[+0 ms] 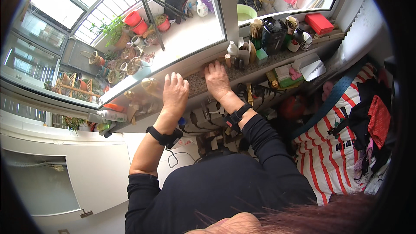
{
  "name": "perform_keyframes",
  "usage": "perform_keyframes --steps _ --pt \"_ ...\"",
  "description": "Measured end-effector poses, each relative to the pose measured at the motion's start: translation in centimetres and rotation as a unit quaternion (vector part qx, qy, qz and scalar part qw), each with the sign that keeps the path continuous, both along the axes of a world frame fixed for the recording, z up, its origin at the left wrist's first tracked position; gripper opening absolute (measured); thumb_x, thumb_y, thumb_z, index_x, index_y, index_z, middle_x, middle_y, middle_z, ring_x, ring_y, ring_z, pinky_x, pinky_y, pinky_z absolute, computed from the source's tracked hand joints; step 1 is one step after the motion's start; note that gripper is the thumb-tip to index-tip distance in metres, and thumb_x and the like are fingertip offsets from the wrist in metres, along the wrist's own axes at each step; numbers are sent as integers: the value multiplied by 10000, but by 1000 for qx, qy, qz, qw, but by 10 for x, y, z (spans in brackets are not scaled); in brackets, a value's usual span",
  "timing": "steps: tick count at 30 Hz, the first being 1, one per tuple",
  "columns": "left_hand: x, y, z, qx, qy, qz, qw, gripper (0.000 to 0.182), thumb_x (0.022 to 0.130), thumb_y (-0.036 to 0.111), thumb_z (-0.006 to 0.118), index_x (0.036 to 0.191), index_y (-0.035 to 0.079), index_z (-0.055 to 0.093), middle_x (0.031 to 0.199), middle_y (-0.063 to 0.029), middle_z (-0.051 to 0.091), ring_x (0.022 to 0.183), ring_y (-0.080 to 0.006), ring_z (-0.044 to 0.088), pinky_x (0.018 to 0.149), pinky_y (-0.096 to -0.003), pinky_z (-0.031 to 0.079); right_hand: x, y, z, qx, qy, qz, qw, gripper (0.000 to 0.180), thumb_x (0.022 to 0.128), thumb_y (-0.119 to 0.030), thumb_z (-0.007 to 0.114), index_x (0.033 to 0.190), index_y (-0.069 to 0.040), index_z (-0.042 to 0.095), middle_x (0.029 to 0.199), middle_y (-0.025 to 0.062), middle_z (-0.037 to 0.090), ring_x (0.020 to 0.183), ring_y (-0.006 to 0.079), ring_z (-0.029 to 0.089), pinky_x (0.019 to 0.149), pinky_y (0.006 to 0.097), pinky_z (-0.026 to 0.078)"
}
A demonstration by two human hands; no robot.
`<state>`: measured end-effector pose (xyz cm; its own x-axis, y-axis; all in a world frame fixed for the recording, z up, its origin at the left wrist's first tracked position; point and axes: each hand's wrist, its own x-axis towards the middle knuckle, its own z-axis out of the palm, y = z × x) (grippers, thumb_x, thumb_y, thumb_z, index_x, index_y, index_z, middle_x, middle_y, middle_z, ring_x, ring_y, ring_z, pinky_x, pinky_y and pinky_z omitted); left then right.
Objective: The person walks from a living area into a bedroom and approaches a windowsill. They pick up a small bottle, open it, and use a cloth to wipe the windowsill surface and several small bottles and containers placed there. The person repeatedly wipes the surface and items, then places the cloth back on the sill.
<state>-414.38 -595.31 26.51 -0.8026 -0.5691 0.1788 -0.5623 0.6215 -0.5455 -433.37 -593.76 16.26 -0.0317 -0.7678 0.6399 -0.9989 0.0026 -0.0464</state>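
Both hands reach over a speckled stone window sill (198, 86). My left hand (175, 90) is near the sill's inner side, to the right of a yellowish, blurred bottle (150, 84); whether its fingers touch anything is hidden. My right hand (217, 77) lies on the sill, palm down, its fingertips on or beside a flat brownish thing (209, 63) that I cannot make out. Just right of that hand stand a small peach-coloured tube (228, 60), a white bottle (232, 48), small dark bottles (241, 63) and a light green box (261, 56).
Foil-topped green bottles (256, 32), a black bag (273, 34) and a red box (319, 23) stand farther right. A white bottle (112, 116) lies at the left end. Cables (208, 112) hang below the sill. A striped red-and-white cloth (328, 149) is at the right.
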Motion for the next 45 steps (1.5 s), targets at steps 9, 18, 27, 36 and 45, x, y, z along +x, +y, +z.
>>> perform_keyframes --steps 9,18,27,36,45 --pt "-72 5 10 225 293 -57 928 369 892 218 683 1223 58 646 1127 -132 680 1083 -311 649 964 -422 493 10 25 0 -45 -108 106 988 254 821 -92 623 1058 -24 688 1085 146 621 1137 343 587 951 441 481" --pt "-164 -17 -27 314 435 11 844 291 886 291 748 1068 85 652 1070 -110 670 991 -358 672 852 -459 540 -24 62 4 56 -161 182 968 348 846 -44 621 1185 2 682 1256 162 624 1225 359 555 1017 431 487" --pt "-99 -29 -30 232 382 53 893 207 934 269 668 970 68 633 990 -132 677 895 -363 684 764 -465 552 -38 79 17 22 -67 65 995 359 844 -106 605 1181 5 661 1197 145 625 1209 352 582 1010 433 489" --pt "-55 -20 -10 226 215 164 936 217 919 257 654 962 45 635 934 -160 719 899 -355 719 808 -460 577 -19 9 7 67 -96 -13 993 281 830 -105 587 1083 -16 671 1083 142 623 1151 348 602 958 426 502" --pt "-38 -23 -4 216 232 166 934 235 869 156 683 1042 45 569 904 -179 731 855 -377 730 744 -467 587 -36 31 10 47 -124 236 963 298 844 -59 596 1127 -51 690 1232 120 642 1261 341 567 1080 439 469"
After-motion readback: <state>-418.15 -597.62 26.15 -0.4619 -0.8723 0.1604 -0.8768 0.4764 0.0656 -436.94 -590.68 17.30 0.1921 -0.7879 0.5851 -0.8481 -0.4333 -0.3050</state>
